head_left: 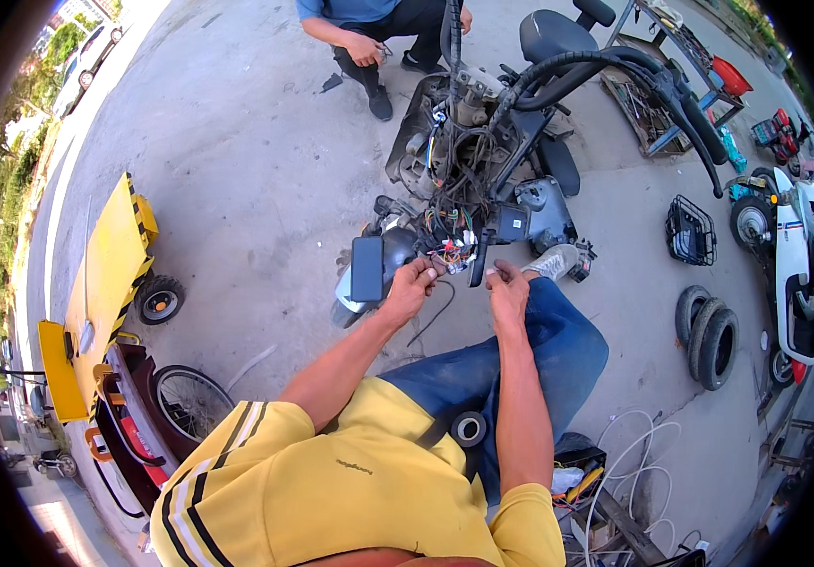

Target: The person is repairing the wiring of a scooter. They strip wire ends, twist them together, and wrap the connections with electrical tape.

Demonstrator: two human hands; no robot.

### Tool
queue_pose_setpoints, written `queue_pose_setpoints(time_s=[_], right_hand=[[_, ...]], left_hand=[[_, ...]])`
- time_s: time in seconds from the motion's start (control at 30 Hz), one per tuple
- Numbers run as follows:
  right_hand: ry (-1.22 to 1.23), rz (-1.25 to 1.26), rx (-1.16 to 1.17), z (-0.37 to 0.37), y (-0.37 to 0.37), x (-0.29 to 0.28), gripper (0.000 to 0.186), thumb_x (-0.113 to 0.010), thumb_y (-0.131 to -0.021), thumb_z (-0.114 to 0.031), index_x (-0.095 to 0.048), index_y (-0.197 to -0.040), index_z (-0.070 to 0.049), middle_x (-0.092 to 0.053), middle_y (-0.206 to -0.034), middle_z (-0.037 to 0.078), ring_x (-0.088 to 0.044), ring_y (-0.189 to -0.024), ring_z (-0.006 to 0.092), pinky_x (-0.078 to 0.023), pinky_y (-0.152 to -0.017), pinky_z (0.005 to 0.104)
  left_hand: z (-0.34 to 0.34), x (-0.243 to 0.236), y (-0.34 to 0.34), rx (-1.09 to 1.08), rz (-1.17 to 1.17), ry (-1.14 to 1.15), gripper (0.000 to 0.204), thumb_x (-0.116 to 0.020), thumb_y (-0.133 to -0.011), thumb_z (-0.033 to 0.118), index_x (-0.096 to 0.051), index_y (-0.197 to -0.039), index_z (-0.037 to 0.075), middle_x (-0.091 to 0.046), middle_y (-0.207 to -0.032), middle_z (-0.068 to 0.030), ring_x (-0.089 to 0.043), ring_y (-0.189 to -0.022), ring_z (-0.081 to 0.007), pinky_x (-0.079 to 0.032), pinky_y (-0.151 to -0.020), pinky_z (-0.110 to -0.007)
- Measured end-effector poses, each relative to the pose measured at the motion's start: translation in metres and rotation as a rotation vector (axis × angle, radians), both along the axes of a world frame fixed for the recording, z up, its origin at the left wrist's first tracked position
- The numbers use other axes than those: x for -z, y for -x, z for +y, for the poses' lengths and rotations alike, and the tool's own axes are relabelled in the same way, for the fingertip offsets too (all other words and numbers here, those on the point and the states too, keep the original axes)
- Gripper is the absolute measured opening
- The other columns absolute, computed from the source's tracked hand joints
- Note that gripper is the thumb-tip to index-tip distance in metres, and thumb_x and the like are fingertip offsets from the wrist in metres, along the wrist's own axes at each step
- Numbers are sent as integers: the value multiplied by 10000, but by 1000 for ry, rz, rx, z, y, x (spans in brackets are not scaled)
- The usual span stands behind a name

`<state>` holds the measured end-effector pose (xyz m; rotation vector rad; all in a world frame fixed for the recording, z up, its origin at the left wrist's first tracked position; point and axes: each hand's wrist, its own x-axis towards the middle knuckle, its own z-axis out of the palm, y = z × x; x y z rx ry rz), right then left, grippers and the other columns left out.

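In front of me stands a partly stripped electric scooter (468, 142) with its wiring exposed. A bundle of coloured wires and connectors (452, 249) hangs at its near end. My left hand (411, 286) is closed in a pinch at the near left edge of this bundle; what its fingertips hold is too small to name. To the right, my right hand (508, 291) is also closed, fingertips together, beside a black lever-like part (479, 265). Anything in it is hidden. A dark phone-like device (366, 269) rests upright left of my left hand.
A person (355, 42) crouches beyond the scooter. Right of it lie a black wire basket (690, 231) and several tyres (715, 342); a tool rack (667, 85) stands farther back. A yellow ramp-like panel (104, 283) is at left. White tubing (648, 449) coils near my right elbow.
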<state>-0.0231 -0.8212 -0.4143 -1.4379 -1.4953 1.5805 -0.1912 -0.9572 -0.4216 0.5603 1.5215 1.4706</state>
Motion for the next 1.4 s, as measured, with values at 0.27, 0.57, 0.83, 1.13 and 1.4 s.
queue_pose_setpoints(time_s=[0.27, 0.57, 0.83, 1.13, 1.4], right_hand=[[-290, -16, -297, -40, -29, -83, 290, -727, -924, -62, -723, -1209, -11, -705, -1006, 124, -686, -889, 233, -545, -804, 351], [-675, -282, -597, -160, -133, -166, 237, -765, -841, -28, -738, -1075, -59, -681, -1028, 78, -661, -953, 288, -540, -803, 390], [-639, -460, -746, -184, -170, -192, 356, -799, -785, -105, -711, -1121, -28, -640, -1266, 78, -580, -1214, 301, -474, -985, 440], [-411, -286, -496, -165, -171, -172, 261, -768, -861, -37, -683, -1107, -10, -670, -1222, 64, -620, -950, 231, -507, -831, 352], [43, 282, 13, -161, -134, -150, 209, -734, -988, -27, -658, -1178, 19, -672, -1033, 22, -608, -880, 61, -505, -809, 226]], left_hand=[[4, -67, 30, -184, 544, 82, 226, -698, -1020, 192, -736, -1121, -6, -655, -827, -9, -564, -727, -87, -459, -633, -278], [95, -121, 79, -226, 384, 101, 314, -765, -993, 295, -758, -954, -17, -660, -711, -16, -511, -524, -64, -392, -471, -273], [90, -108, 97, -168, 579, 94, 277, -744, -996, 246, -776, -979, -29, -727, -768, -42, -537, -572, -66, -424, -531, -256], [79, -129, 79, -129, 610, 113, 343, -744, -1007, 320, -773, -1005, -21, -739, -789, -47, -553, -627, -86, -450, -593, -273], [-42, -180, -63, 469, 389, -121, 176, -783, -934, -14, -767, -1109, -2, -670, -1024, -17, -574, -750, -46, -464, -634, -223]])
